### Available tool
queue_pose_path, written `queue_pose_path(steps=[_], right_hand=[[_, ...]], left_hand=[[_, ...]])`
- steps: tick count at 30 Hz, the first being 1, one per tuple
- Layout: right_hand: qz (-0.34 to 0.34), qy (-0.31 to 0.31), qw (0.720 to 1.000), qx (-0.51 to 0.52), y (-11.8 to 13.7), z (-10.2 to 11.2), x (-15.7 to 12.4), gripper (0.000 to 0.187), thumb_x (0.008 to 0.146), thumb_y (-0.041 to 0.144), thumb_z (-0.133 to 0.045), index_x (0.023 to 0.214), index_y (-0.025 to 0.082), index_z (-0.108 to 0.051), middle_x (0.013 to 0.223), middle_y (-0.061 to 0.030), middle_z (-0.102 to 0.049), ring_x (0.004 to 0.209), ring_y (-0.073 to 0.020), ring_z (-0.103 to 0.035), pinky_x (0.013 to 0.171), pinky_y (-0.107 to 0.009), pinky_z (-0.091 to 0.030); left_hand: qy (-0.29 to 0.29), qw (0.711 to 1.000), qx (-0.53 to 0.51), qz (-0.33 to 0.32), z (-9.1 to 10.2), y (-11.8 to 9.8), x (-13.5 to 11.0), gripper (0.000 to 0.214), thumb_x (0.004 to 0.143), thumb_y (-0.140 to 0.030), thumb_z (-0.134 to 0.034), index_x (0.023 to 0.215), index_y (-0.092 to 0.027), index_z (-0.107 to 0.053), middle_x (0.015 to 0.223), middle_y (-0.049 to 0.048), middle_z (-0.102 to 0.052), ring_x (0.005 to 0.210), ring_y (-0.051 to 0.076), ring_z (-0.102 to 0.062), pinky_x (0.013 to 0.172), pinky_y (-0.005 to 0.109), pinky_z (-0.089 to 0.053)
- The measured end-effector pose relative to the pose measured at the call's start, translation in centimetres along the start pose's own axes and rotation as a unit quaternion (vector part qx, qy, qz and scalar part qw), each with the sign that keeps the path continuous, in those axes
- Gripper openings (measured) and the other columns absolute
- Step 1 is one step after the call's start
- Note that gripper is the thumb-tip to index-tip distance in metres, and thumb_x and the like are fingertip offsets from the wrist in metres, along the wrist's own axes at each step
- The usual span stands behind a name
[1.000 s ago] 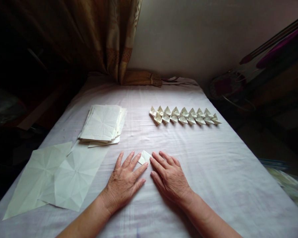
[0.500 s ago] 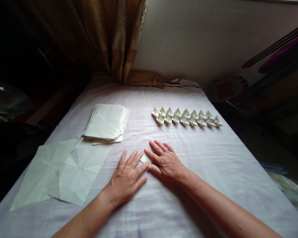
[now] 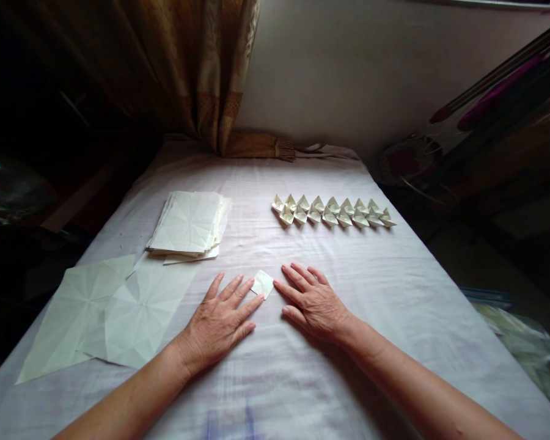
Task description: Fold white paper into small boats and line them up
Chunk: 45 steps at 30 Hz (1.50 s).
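A small folded paper square (image 3: 263,285) lies flat on the pale cloth, one corner pointing away from me. My left hand (image 3: 220,319) rests palm down with fingers spread, its fingertips at the square's left edge. On the other side, my right hand (image 3: 312,300) also lies flat with fingers apart, the index fingertip at the square's right corner. Both hands are open and neither grips anything. Two creased paper sheets, one at far left (image 3: 80,311) and one overlapping it (image 3: 142,315), spread out left of my left hand.
A stack of creased paper sheets (image 3: 187,221) sits at the back left. Two rows of small pointed folded-paper pieces (image 3: 332,211) stand at the back right. A gold curtain (image 3: 211,91) hangs at the far edge. Plastic bags (image 3: 522,348) lie beyond the right edge.
My hands have moved apart, uncovering more of the small folded paper square between them. The whole view has shifted slightly, so everything sits a little further left.
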State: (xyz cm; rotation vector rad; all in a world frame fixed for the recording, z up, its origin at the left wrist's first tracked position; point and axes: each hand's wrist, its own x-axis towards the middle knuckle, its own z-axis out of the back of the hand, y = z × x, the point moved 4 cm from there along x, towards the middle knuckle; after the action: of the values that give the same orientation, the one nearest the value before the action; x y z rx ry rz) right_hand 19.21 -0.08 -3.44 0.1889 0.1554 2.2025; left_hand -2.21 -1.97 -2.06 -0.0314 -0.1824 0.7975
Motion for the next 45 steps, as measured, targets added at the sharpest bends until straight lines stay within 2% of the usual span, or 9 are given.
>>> queue_pose_path(steps=[4, 7, 14, 19, 24, 29, 35, 40, 45], right_hand=[[0.002, -0.035, 0.999, 0.006, 0.9, -0.1, -0.1, 0.05, 0.092, 0.046, -0.056, 0.14, 0.031, -0.05, 0.152, -0.0144, -0.038, 0.14, -0.0316, -0.034, 0.111, -0.051, -0.026], [0.024, -0.053, 0.998, 0.014, 2.0, -0.4, -0.1, 0.049, 0.092, 0.046, -0.057, 0.138, 0.032, -0.052, 0.154, -0.0127, -0.035, 0.141, -0.0317, -0.031, 0.112, -0.051, -0.023], [-0.028, -0.012, 1.0, 0.005, 1.3, -0.6, 0.4, 0.043, 0.094, 0.046, -0.052, 0.136, 0.037, -0.053, 0.154, -0.0094, -0.036, 0.141, -0.0319, -0.031, 0.111, -0.05, -0.022], [-0.074, -0.028, 0.997, -0.005, 0.6, -0.6, 0.6, 0.04, 0.095, 0.043, -0.051, 0.134, 0.034, -0.056, 0.152, -0.0104, -0.04, 0.14, -0.0303, -0.035, 0.111, -0.048, -0.025], [-0.074, -0.043, 0.996, -0.001, 0.8, -0.8, 0.5, 0.041, 0.095, 0.043, -0.052, 0.134, 0.034, -0.057, 0.15, -0.0106, -0.043, 0.139, -0.0302, -0.036, 0.11, -0.049, -0.026], [-0.074, -0.045, 0.996, 0.006, 0.8, -0.7, 0.5, 0.041, 0.095, 0.045, -0.052, 0.134, 0.033, -0.057, 0.15, -0.0128, -0.041, 0.139, -0.0309, -0.036, 0.11, -0.05, -0.026], [-0.076, -0.048, 0.996, 0.01, 0.8, -0.8, 0.5, 0.041, 0.094, 0.044, -0.053, 0.134, 0.034, -0.056, 0.15, -0.0124, -0.042, 0.139, -0.0309, -0.036, 0.11, -0.05, -0.026], [-0.077, -0.044, 0.996, 0.008, 0.8, -0.7, 0.5, 0.041, 0.094, 0.043, -0.053, 0.133, 0.032, -0.058, 0.15, -0.0134, -0.042, 0.139, -0.0312, -0.036, 0.11, -0.05, -0.027], [-0.082, -0.049, 0.995, 0.007, 1.1, -0.6, 0.6, 0.039, 0.094, 0.04, -0.053, 0.133, 0.033, -0.058, 0.149, -0.012, -0.044, 0.138, -0.0307, -0.038, 0.11, -0.05, -0.027]], left_hand=[[-0.001, 1.0, 0.0, 0.001, 0.1, 0.0, 0.0, 0.043, 0.095, -0.045, -0.048, 0.135, -0.031, -0.054, 0.141, 0.0068, -0.055, 0.13, 0.031, -0.048, 0.113, 0.055, -0.021], [-0.009, 1.0, -0.003, -0.005, 0.1, 0.0, 0.1, 0.043, 0.095, -0.045, -0.048, 0.134, -0.03, -0.055, 0.141, 0.007, -0.055, 0.13, 0.029, -0.048, 0.114, 0.053, -0.021], [-0.016, 1.0, 0.009, -0.007, 0.0, 0.1, 0.0, 0.042, 0.095, -0.045, -0.048, 0.134, -0.03, -0.055, 0.141, 0.0063, -0.055, 0.13, 0.029, -0.047, 0.115, 0.053, -0.02], [-0.014, 0.999, 0.015, 0.039, -0.1, -1.0, 0.3, 0.045, 0.092, -0.051, -0.052, 0.131, -0.031, -0.058, 0.139, 0.0069, -0.057, 0.131, 0.03, -0.047, 0.114, 0.053, -0.022], [-0.038, 0.995, 0.039, 0.089, -0.7, -2.2, 0.4, 0.055, 0.084, -0.063, -0.056, 0.13, -0.034, -0.058, 0.141, 0.0101, -0.055, 0.129, 0.032, -0.049, 0.112, 0.054, -0.023], [-0.016, 0.998, 0.03, 0.056, -0.1, -1.2, -0.2, 0.048, 0.087, -0.057, -0.056, 0.13, -0.035, -0.057, 0.139, 0.004, -0.057, 0.129, 0.031, -0.049, 0.113, 0.054, -0.022], [-0.009, 0.998, 0.036, 0.046, 0.8, 0.3, -0.3, 0.046, 0.092, -0.051, -0.052, 0.133, -0.029, -0.055, 0.133, 0.0028, -0.062, 0.128, 0.029, -0.05, 0.115, 0.055, -0.017], [-0.026, 0.997, 0.042, 0.06, 0.7, 0.1, -0.1, 0.05, 0.09, -0.054, -0.054, 0.13, -0.025, -0.058, 0.131, 0.004, -0.064, 0.127, 0.029, -0.051, 0.115, 0.055, -0.018], [-0.045, 0.995, 0.036, 0.078, 0.5, -0.5, 0.0, 0.044, 0.092, -0.048, -0.053, 0.127, -0.022, -0.06, 0.13, 0.0069, -0.064, 0.126, 0.03, -0.052, 0.113, 0.054, -0.022]])
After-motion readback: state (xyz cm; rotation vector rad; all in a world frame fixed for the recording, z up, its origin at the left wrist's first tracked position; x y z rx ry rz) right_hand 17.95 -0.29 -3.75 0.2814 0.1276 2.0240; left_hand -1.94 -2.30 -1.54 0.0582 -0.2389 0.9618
